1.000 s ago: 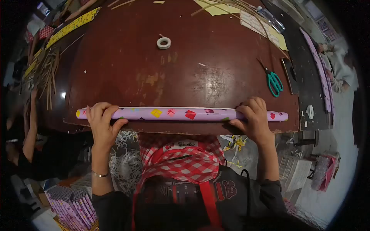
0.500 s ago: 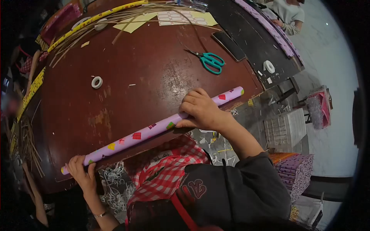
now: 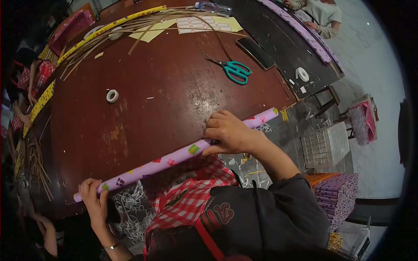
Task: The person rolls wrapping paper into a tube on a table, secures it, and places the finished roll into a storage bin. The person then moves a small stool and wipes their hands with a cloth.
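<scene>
A slim lilac roll of gift wrap [image 3: 161, 165], printed with coloured present shapes, lies slantwise along the table's near edge. Around its left end my left hand [image 3: 93, 200] has its fingers curled over the top. My right hand [image 3: 227, 134] grips the roll right of its middle, thumb on the near side and fingers over the far side. Beyond the hands, teal-handled scissors [image 3: 237, 71] rest on the brown table [image 3: 170, 104] with blades slightly apart. A white tape roll [image 3: 112, 95] lies farther left.
A phone [image 3: 255, 52], label sheets [image 3: 204, 25], brown strips [image 3: 139, 29] and a yellow roll [image 3: 113, 28] lie toward the back. Another tape roll [image 3: 301, 74] sits on the black table. Stacked purple rolls [image 3: 333, 193] and a crate [image 3: 324, 145] stand right. Other people work at left and top right.
Both hands have drawn the lilac roll slightly toward my body, and it has turned about its length, showing different printed shapes. The grip looks the same.
</scene>
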Action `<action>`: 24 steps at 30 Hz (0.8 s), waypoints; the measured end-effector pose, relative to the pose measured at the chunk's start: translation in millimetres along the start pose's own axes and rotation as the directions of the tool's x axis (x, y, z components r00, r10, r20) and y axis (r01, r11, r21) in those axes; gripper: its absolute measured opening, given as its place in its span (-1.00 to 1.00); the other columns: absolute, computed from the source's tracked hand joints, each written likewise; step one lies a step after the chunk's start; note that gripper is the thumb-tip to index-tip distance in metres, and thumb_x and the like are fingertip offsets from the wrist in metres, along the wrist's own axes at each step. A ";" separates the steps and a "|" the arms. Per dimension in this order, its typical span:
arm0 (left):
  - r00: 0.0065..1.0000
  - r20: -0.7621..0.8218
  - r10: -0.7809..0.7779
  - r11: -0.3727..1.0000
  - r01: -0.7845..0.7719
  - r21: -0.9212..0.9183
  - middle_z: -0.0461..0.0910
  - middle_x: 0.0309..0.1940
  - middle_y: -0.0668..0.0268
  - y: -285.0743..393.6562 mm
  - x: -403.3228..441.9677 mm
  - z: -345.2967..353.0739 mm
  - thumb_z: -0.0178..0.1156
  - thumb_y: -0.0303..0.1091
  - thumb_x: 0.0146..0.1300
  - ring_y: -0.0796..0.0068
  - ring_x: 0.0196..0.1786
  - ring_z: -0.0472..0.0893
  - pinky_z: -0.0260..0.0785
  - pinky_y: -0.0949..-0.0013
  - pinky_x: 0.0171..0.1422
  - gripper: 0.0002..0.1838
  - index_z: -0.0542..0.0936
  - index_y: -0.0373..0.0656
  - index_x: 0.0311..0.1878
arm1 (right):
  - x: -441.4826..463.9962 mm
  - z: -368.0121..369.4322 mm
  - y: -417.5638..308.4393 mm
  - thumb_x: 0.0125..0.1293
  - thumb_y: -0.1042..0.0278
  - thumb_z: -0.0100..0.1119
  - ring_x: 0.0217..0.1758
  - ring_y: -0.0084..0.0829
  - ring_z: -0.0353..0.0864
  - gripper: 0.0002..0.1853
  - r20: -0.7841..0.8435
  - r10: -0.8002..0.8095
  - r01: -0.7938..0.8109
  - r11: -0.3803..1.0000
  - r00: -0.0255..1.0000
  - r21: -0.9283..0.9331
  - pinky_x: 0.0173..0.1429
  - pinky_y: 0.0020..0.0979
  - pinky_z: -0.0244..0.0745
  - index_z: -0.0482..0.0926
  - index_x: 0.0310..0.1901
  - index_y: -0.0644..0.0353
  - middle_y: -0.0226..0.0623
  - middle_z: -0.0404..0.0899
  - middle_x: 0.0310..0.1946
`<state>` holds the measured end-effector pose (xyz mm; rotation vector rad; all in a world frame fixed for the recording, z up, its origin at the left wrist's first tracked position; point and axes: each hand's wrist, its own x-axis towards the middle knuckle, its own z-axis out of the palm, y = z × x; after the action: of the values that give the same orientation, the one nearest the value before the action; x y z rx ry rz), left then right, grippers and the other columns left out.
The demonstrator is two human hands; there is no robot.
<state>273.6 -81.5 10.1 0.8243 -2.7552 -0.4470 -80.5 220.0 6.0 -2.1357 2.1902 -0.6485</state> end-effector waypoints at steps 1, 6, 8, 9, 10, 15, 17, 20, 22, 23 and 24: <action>1.000 -0.001 0.000 1.000 0.000 0.002 0.47 -0.07 0.19 -0.6 4.2 -0.6 0.22 -0.13 0.24 0.10 0.09 0.44 0.11 0.03 0.38 -0.66 0.57 -0.21 -0.10 | 1.9 -0.5 2.5 0.07 -0.18 0.33 -0.19 -0.22 0.47 -0.54 -0.002 -0.001 0.001 1.000 1.000 0.001 -0.02 -0.22 0.34 0.56 -0.36 0.11 -0.32 0.44 -0.41; 0.997 -0.050 0.061 0.998 -0.060 0.028 0.47 0.03 0.14 -12.3 37.0 4.1 0.16 -0.22 0.29 0.07 0.17 0.40 0.17 0.11 0.33 -0.70 0.60 -0.21 -0.02 | 13.5 2.3 9.5 0.14 -0.03 0.31 -0.17 -0.24 0.49 -0.65 -0.053 0.038 -0.044 0.991 0.998 -0.125 -0.04 -0.23 0.37 0.59 -0.34 0.12 -0.33 0.49 -0.36; 0.997 -0.063 0.043 0.998 -0.041 0.042 0.46 0.10 0.13 -16.7 51.4 7.2 0.15 -0.20 0.31 0.07 0.22 0.38 0.16 0.10 0.34 -0.69 0.60 -0.22 -0.02 | 20.1 7.4 7.1 0.12 0.02 0.33 -0.14 -0.24 0.49 -0.67 -0.114 0.048 -0.070 0.978 0.992 -0.195 -0.02 -0.22 0.38 0.59 -0.30 0.13 -0.32 0.51 -0.32; 0.994 -0.084 0.064 0.996 -0.059 0.065 0.45 0.12 0.12 -20.2 58.5 9.2 0.16 -0.19 0.31 0.07 0.23 0.38 0.16 0.09 0.35 -0.68 0.60 -0.22 -0.02 | 24.4 11.2 3.4 0.10 0.07 0.34 -0.10 -0.22 0.50 -0.68 -0.187 0.020 -0.051 0.985 0.982 -0.167 0.01 -0.21 0.40 0.58 -0.24 0.13 -0.30 0.51 -0.27; 0.991 -0.104 0.084 0.993 -0.075 0.090 0.45 0.14 0.11 -21.3 64.6 11.2 0.17 -0.18 0.31 0.07 0.24 0.38 0.16 0.08 0.35 -0.67 0.61 -0.22 -0.02 | 28.2 14.8 -0.6 0.08 0.13 0.35 -0.06 -0.21 0.50 -0.66 -0.259 -0.008 -0.029 0.990 0.966 -0.137 0.04 -0.21 0.41 0.57 -0.19 0.14 -0.28 0.52 -0.21; 0.968 -0.231 0.095 0.993 -0.075 0.094 0.52 0.08 0.14 -18.3 79.7 15.0 0.26 -0.24 0.24 0.08 0.19 0.44 0.20 0.13 0.33 -0.67 0.60 -0.20 0.01 | 42.7 25.1 -18.7 0.00 0.27 0.40 0.03 -0.17 0.50 -0.53 -0.223 -0.037 0.024 0.998 0.974 -0.061 0.10 -0.17 0.42 0.54 -0.02 0.19 -0.23 0.53 -0.09; 0.954 -0.283 0.096 0.990 -0.062 0.124 0.54 0.07 0.18 -16.4 76.7 19.9 0.24 -0.23 0.26 0.11 0.18 0.46 0.20 0.07 0.34 -0.66 0.60 -0.18 0.03 | 42.0 27.2 -19.1 -0.03 0.35 0.41 0.03 -0.16 0.50 -0.50 -0.205 -0.044 0.035 0.998 0.978 -0.047 0.09 -0.16 0.43 0.54 0.01 0.19 -0.23 0.53 -0.07; 0.971 -0.237 0.044 0.993 -0.017 0.114 0.54 0.09 0.22 0.3 70.0 21.0 0.17 -0.19 0.31 0.13 0.19 0.48 0.10 -0.13 0.41 -0.67 0.59 -0.13 0.06 | 37.9 29.0 -20.2 0.03 0.35 0.34 0.02 -0.19 0.47 -0.52 -0.173 -0.030 0.016 0.996 0.984 -0.083 0.08 -0.18 0.42 0.53 0.05 0.18 -0.25 0.51 -0.08; 0.995 -0.104 0.007 0.997 0.001 0.081 0.54 0.11 0.21 22.7 65.1 21.0 0.17 -0.16 0.30 0.14 0.22 0.47 0.07 -0.17 0.42 -0.64 0.59 -0.13 0.07 | 36.0 27.9 -21.7 0.04 0.38 0.32 0.05 -0.18 0.48 -0.53 -0.161 -0.039 0.019 0.992 0.986 -0.126 0.08 -0.18 0.42 0.53 0.06 0.18 -0.25 0.52 -0.06; 0.999 -0.034 0.025 0.994 -0.021 0.104 0.53 0.13 0.19 32.8 64.0 24.8 0.22 -0.10 0.26 0.15 0.25 0.45 0.04 -0.21 0.43 -0.56 0.56 -0.14 0.11 | 37.8 27.9 -23.2 -0.03 0.44 0.36 -0.01 -0.16 0.53 -0.52 -0.187 -0.043 0.020 0.992 0.981 -0.121 0.02 -0.17 0.46 0.56 0.02 0.20 -0.24 0.56 -0.09; 0.997 -0.002 0.072 0.990 -0.071 0.121 0.52 0.14 0.17 47.8 61.6 28.3 0.24 -0.07 0.23 0.14 0.27 0.44 0.04 -0.22 0.42 -0.50 0.53 -0.16 0.15 | 38.6 28.6 -23.6 -0.03 0.44 0.36 -0.01 -0.16 0.53 -0.52 -0.181 -0.061 0.042 0.993 0.982 -0.109 0.02 -0.17 0.46 0.56 0.02 0.20 -0.24 0.56 -0.09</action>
<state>191.3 -72.0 8.8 0.7492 -2.8182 -0.2653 -52.2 175.4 -2.5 -2.2754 2.3155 -0.7814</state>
